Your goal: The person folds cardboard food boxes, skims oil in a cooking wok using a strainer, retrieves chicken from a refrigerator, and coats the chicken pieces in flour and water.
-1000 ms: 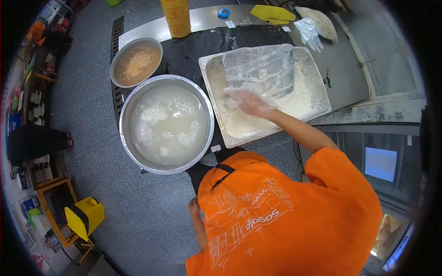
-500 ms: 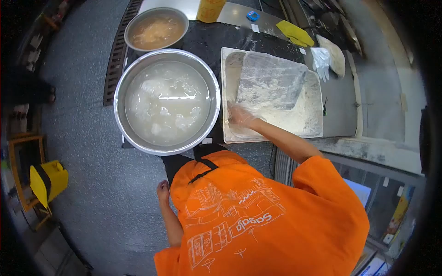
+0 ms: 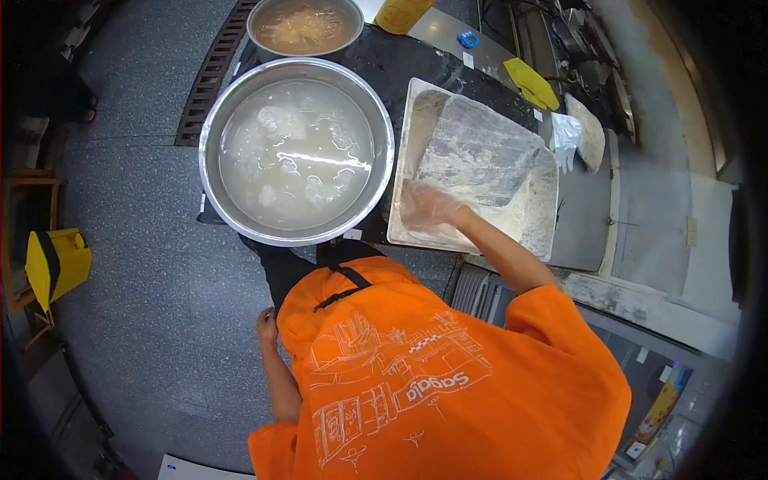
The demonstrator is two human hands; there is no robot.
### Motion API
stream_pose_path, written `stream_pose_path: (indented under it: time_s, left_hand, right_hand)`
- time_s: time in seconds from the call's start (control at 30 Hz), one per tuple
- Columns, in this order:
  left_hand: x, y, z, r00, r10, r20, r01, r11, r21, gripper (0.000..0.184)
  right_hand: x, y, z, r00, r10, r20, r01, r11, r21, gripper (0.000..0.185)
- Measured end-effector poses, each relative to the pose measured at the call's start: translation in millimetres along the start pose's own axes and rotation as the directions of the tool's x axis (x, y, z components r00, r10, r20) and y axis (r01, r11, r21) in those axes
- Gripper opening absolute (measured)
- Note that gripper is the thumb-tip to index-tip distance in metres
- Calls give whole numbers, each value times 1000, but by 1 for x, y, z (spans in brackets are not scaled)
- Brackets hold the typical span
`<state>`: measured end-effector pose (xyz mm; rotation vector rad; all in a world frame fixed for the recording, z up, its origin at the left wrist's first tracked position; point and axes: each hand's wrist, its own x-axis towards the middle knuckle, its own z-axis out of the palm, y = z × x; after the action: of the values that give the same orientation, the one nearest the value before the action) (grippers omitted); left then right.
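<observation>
My right hand [image 3: 426,206], in a clear plastic glove, is low over the left front corner of a white tub [image 3: 406,128] of pale flour-like powder [image 3: 538,204]. Motion blurs its fingers, so their grip does not show. A powder-dusted clear plastic sheet [image 3: 480,152] covers much of the tub, just beyond that hand. Down beside my thigh hangs my left hand [image 3: 266,326], bare, fingers curled, with nothing visible in it. Left of the tub stands a large steel basin [image 3: 210,152] of cloudy water with whitish lumps [image 3: 280,122] in it.
Behind the basin sits a metal bowl [image 3: 260,38] of brownish liquid, next to a yellow container [image 3: 402,12]. A blue timer [image 3: 468,38], yellow cloth [image 3: 531,84] and plastic glove [image 3: 566,140] lie toward the back right. On the left stands a yellow bucket-like object [image 3: 60,264].
The view has shifted, so the basin and bowl sit higher in the picture. My gloved right hand stays at the tub's left front part, a little shifted; my left hand still hangs down.
</observation>
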<state>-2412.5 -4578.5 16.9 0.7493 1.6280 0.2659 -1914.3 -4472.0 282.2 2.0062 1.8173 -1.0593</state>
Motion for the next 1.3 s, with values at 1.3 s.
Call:
stream_pose_path:
  time_s: [1.3]
  left_hand:
    - [-3,4,-7,1000,13,-8,-13,996,87,28]
  right_hand:
    - [3,27,19,984,35,177,-41,999,31,69]
